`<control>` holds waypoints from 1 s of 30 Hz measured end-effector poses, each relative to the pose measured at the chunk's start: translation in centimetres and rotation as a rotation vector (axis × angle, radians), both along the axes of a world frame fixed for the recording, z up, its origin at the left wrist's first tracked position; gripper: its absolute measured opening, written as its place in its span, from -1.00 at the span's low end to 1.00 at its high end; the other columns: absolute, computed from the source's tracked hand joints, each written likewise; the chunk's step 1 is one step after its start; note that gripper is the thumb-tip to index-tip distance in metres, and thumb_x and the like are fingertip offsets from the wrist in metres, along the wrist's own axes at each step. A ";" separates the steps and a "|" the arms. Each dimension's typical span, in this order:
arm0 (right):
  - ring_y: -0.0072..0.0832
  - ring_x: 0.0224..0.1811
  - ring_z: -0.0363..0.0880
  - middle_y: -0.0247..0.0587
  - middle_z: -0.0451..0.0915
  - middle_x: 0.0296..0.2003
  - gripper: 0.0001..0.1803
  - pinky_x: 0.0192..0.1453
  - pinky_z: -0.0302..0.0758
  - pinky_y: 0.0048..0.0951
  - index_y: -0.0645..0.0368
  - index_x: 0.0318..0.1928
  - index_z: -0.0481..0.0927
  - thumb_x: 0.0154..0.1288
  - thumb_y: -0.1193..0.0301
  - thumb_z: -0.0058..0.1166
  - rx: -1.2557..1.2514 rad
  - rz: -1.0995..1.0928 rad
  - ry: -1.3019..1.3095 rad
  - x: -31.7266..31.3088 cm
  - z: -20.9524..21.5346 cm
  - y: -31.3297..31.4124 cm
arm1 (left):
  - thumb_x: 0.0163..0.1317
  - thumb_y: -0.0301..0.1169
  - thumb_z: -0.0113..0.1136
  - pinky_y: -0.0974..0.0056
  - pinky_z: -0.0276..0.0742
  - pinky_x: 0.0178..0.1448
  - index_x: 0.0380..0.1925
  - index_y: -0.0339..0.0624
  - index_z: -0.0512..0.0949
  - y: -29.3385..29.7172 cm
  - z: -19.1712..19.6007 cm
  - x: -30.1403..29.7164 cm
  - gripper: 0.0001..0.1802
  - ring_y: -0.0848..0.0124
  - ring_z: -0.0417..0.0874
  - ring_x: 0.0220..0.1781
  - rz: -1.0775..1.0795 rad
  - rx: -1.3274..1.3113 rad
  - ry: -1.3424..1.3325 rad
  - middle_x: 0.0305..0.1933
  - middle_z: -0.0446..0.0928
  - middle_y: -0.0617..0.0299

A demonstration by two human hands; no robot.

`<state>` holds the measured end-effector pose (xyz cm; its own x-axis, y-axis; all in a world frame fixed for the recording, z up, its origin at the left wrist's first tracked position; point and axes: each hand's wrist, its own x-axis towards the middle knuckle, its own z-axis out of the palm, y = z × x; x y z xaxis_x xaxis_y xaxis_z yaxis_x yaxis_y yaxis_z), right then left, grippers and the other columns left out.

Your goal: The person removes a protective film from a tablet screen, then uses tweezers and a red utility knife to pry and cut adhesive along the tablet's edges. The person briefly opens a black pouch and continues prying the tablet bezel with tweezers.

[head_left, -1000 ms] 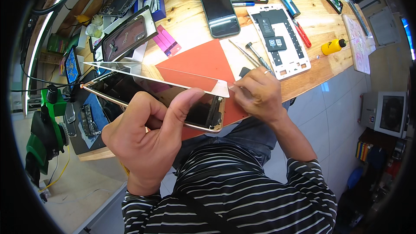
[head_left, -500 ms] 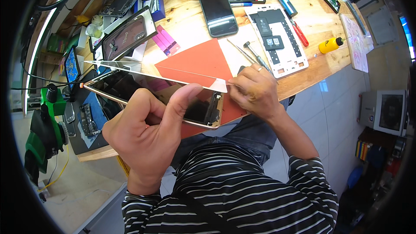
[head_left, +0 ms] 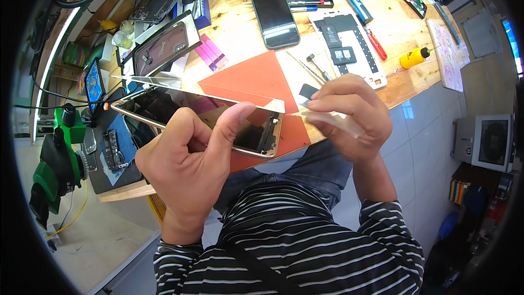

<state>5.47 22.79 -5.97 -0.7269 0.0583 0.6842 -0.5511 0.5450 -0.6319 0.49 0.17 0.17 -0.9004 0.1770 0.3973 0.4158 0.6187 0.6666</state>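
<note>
My left hand grips a gold-edged tablet or large phone body between bent fingers and thumb. It is tilted, and its dark inside shows at the right end. Along its upper side runs a thin white-edged panel, with my thumb beside it; whether panel and body touch is unclear. Close to the panel's right corner, my right hand pinches a translucent strip, curved below the fingers. A small dark piece shows just past these fingertips. Beneath the device lies an orange-red sheet.
A black phone, a white back panel with batteries, tweezers, red-handled pliers and a yellow bottle lie beyond my hands. An open phone box stands left. The table's front edge runs before my lap.
My right hand has moved right from the panel's corner and turned, with the translucent strip now showing in its fingers. My left hand and the device have shifted only slightly.
</note>
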 end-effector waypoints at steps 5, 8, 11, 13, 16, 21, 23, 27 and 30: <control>-0.40 -0.24 0.66 -0.19 0.71 -0.27 -0.68 -0.18 0.55 -0.44 0.19 -0.18 0.77 0.00 0.56 0.55 0.065 0.025 0.055 -1.3 2.0 -1.8 | 0.14 -0.31 0.65 0.43 0.05 -0.61 -0.73 -0.21 0.40 -0.2 -0.1 0.4 -0.45 0.69 0.13 -0.66 0.009 -0.002 -0.003 -0.78 0.25 0.41; -0.40 -0.27 0.66 -0.20 0.71 -0.29 -0.69 -0.20 0.55 -0.45 0.19 -0.16 0.78 0.03 0.56 0.53 0.085 0.058 0.035 -1.4 2.2 -2.2 | 0.14 -0.31 0.65 0.43 0.06 -0.62 -0.72 -0.21 0.40 -0.4 0.1 0.4 -0.46 0.69 0.16 -0.68 -0.008 -0.046 0.019 -0.78 0.27 0.40; -0.39 -0.30 0.67 -0.20 0.71 -0.30 -0.70 -0.23 0.56 -0.44 0.19 -0.16 0.78 0.06 0.56 0.53 0.064 0.065 0.037 -1.2 2.0 -2.2 | 0.14 -0.31 0.65 0.43 0.07 -0.63 -0.72 -0.20 0.42 -0.4 -0.1 0.5 -0.47 0.68 0.20 -0.71 -0.030 -0.048 0.055 -0.79 0.29 0.37; -0.38 -0.31 0.68 -0.19 0.71 -0.30 -0.71 -0.25 0.57 -0.44 0.20 -0.15 0.78 0.07 0.55 0.52 0.064 0.065 0.032 -1.1 2.1 -2.3 | 0.14 -0.31 0.65 0.42 0.09 -0.64 -0.71 -0.19 0.43 -0.6 -0.2 0.5 -0.49 0.66 0.22 -0.72 -0.033 -0.058 0.074 -0.79 0.31 0.36; -0.37 -0.32 0.68 -0.18 0.71 -0.31 -0.72 -0.26 0.58 -0.44 0.20 -0.16 0.78 0.08 0.55 0.52 0.052 0.063 0.031 -1.1 2.2 -2.6 | 0.13 -0.30 0.65 0.42 0.10 -0.64 -0.70 -0.19 0.45 -0.6 -0.4 0.6 -0.50 0.65 0.23 -0.73 -0.039 -0.042 0.076 -0.78 0.32 0.34; -0.37 -0.33 0.70 -0.14 0.72 -0.33 -0.79 -0.25 0.59 -0.43 0.25 -0.18 0.77 0.16 0.54 0.49 0.029 -0.030 -0.014 -0.8 2.3 -2.9 | 0.13 -0.29 0.64 0.40 0.11 -0.64 -0.68 -0.17 0.47 -0.8 -0.8 0.8 -0.52 0.61 0.25 -0.74 -0.066 -0.012 0.075 -0.78 0.34 0.32; -0.38 -0.33 0.70 -0.12 0.73 -0.33 -0.81 -0.24 0.59 -0.43 0.27 -0.18 0.76 0.19 0.54 0.47 0.030 -0.025 0.000 -0.9 2.3 -2.9 | 0.13 -0.28 0.64 0.39 0.12 -0.64 -0.67 -0.16 0.47 -1.1 -1.1 1.0 -0.53 0.59 0.26 -0.75 -0.070 -0.014 0.083 -0.78 0.36 0.31; -0.34 -0.34 0.71 -0.16 0.71 -0.32 -0.80 -0.29 0.60 -0.41 0.22 -0.16 0.75 0.18 0.58 0.41 0.008 -0.031 0.040 -1.5 1.9 -2.7 | 0.11 -0.26 0.65 0.37 0.14 -0.64 -0.67 -0.13 0.47 -1.3 -0.7 1.3 -0.52 0.52 0.29 -0.77 -0.076 -0.066 0.088 -0.78 0.36 0.31; -0.37 -0.33 0.71 -0.16 0.72 -0.31 -0.82 -0.28 0.60 -0.43 0.24 -0.16 0.75 0.20 0.57 0.41 -0.015 -0.021 0.029 -1.7 2.1 -2.7 | 0.11 -0.25 0.65 0.35 0.16 -0.64 -0.68 -0.12 0.47 -1.6 -0.8 1.8 -0.53 0.49 0.32 -0.77 -0.088 -0.046 0.069 -0.78 0.35 0.31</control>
<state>3.81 20.08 -3.84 -0.7054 0.0836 0.7038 -0.5575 0.5477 -0.6239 2.32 -1.46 -0.65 -0.8513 0.2737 0.4477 0.5140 0.6069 0.6063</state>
